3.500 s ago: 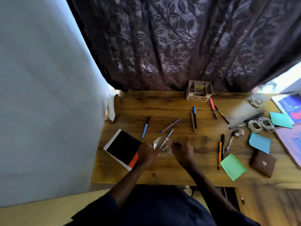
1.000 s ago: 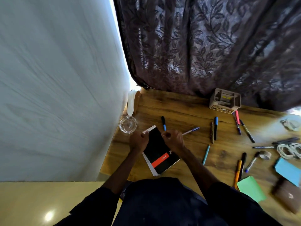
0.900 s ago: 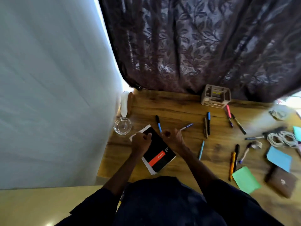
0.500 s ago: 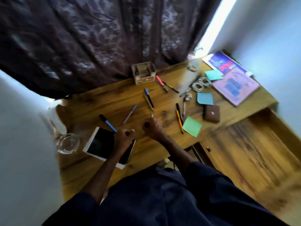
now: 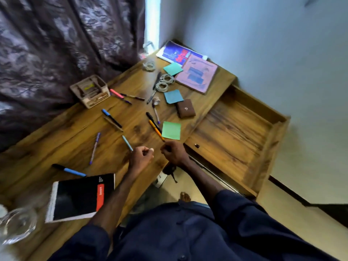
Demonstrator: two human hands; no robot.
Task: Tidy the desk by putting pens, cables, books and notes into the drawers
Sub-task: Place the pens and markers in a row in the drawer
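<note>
While both hands hover at the worktop's near edge, places below are given relative to the green note [image 5: 171, 130].

Far left of the note: glass [image 5: 17, 225], blurred and cut by the frame; black notebook [image 5: 81, 196] beside it on the worktop [image 5: 56, 140].
Left of the note: loose pens, the light-blue pen [image 5: 127, 143] nearest the left hand [image 5: 140, 158].
Left grip: clenched in a fist; whether it pinches the pen's tip I cannot tell.
Just below the note: right hand [image 5: 174, 153], grip curled shut at the orange pen [image 5: 156, 130]'s end; contact unclear.
Right of the note: open drawer [image 5: 237, 136], nothing visible inside.
Beyond the note: cables [image 5: 164, 81], books [image 5: 196, 73], still on the worktop.
Step, judged: gather pens. Pinch each mid-barrel, collect several in one hand, then lay them flat in the drawer.
Hidden: fingertips, other drawers, the organiser [image 5: 90, 90]'s contents.
</note>
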